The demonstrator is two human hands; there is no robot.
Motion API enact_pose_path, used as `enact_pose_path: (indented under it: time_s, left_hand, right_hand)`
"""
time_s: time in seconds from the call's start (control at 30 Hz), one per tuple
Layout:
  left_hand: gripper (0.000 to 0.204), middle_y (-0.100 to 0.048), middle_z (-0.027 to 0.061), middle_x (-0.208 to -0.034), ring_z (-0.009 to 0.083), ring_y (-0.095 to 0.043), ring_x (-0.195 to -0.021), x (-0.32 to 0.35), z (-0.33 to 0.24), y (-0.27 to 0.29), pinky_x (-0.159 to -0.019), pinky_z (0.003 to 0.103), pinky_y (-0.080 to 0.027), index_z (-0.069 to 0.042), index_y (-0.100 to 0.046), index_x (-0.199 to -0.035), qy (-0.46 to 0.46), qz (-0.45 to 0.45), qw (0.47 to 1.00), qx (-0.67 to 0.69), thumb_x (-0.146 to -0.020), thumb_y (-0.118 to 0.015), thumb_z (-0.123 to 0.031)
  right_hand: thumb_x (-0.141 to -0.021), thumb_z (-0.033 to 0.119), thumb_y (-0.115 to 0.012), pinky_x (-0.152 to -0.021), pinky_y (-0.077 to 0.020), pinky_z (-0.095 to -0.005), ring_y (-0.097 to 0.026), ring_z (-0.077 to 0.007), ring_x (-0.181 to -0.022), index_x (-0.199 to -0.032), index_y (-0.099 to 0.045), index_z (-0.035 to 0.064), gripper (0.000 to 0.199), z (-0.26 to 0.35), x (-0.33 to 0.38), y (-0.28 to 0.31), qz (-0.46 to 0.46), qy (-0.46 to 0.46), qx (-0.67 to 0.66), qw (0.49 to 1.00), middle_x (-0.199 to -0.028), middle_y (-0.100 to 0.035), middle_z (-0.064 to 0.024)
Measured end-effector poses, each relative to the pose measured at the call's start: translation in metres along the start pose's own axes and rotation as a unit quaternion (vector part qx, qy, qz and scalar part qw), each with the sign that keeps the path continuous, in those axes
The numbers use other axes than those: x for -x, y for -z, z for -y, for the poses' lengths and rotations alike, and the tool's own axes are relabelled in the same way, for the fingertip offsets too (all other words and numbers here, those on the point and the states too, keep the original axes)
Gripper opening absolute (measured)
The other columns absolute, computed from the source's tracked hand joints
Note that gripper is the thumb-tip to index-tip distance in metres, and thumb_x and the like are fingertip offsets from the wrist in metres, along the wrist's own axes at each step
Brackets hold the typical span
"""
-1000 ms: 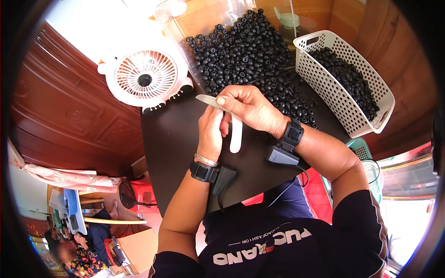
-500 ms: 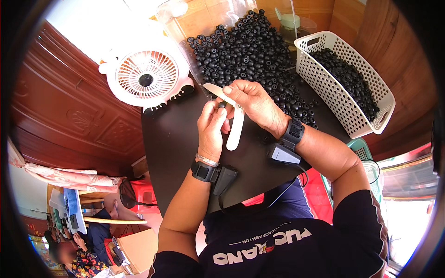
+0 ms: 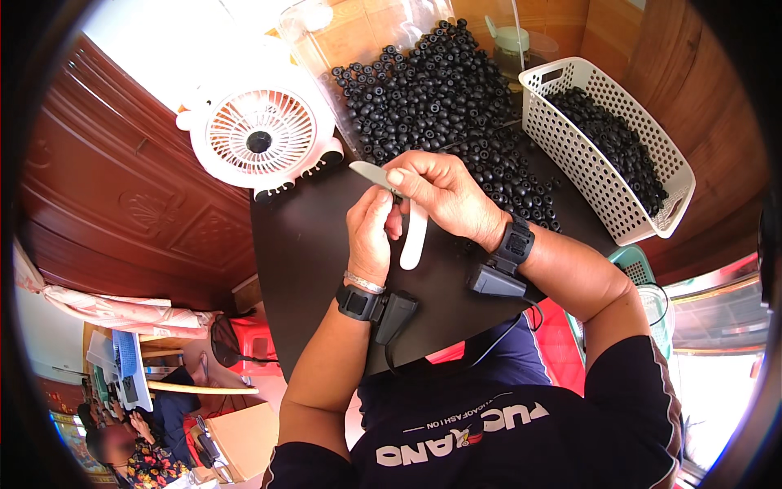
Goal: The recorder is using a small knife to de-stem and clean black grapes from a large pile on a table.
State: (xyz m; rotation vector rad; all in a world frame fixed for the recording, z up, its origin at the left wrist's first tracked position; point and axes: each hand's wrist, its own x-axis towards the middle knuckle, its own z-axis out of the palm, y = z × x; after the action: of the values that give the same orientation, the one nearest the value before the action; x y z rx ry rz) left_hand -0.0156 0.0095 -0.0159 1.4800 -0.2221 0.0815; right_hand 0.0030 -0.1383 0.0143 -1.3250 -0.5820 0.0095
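My right hand (image 3: 448, 191) is closed round a folding knife (image 3: 415, 240) with a pale handle, its thumb lying along the blade. The blade points to the upper left and the handle hangs down below the fingers. Close beside it, my left hand (image 3: 369, 236) pinches a small black rubber piece (image 3: 397, 198) between thumb and fingers. The blade lies against or just over this piece, which is mostly hidden. Both hands are above the dark table (image 3: 314, 253), in front of a heap of similar black rubber pieces (image 3: 423, 98).
A clear plastic bin (image 3: 314, 53) lies behind the heap, which spills out onto the table. To the right stands a white perforated basket (image 3: 570, 155) with more black pieces. A white fan (image 3: 259, 142) is at the left. Another person (image 3: 142, 456) sits at the far lower left.
My right hand has come slightly nearer to me with the knife, and the blade has tilted and dropped over the black piece. My left hand has barely moved.
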Motion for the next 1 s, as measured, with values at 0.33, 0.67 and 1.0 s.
enact_pose_path:
  time_s: [0.33,0.67,1.0]
  left_hand:
    - [0.033,-0.051,-0.0019,-0.064,0.0041,-0.043,-0.050,-0.0007,0.0001,-0.0034,-0.044,0.018,-0.032,-0.002,-0.058,-0.096,-0.017,-0.030,0.999,0.025,-0.095,-0.047,-0.033]
    - [0.020,-0.053,-0.0003,-0.070,0.0055,-0.047,-0.057,-0.0001,0.0006,-0.0019,-0.051,0.020,-0.038,-0.003,-0.055,-0.091,-0.043,-0.021,0.998,0.040,-0.093,-0.050,-0.022]
    - [0.022,-0.055,0.0013,-0.073,0.0066,-0.047,-0.057,-0.0010,-0.0016,-0.0011,-0.050,0.020,-0.037,-0.002,-0.056,-0.094,-0.031,-0.029,0.995,0.095,-0.093,-0.047,-0.022]
  right_hand:
    - [-0.097,0.020,-0.050,-0.060,-0.0524,-0.0250,-0.063,-0.0134,-0.064,-0.095,-0.059,-0.0011,0.023,-0.0081,0.0004,0.0027,0.064,-0.048,-0.064,0.995,-0.080,-0.062,-0.0056]
    - [-0.095,0.016,-0.052,-0.051,-0.0495,-0.0233,-0.059,-0.0096,-0.056,-0.088,-0.058,-0.0014,0.020,-0.0068,-0.0008,-0.0041,0.009,0.000,-0.053,0.999,-0.066,-0.060,-0.0037]
    - [-0.096,0.016,-0.051,-0.052,-0.0492,-0.0234,-0.059,-0.0101,-0.056,-0.094,-0.059,-0.0029,0.020,-0.0029,0.0010,-0.0049,0.016,0.002,-0.050,0.999,-0.066,-0.061,-0.0050]
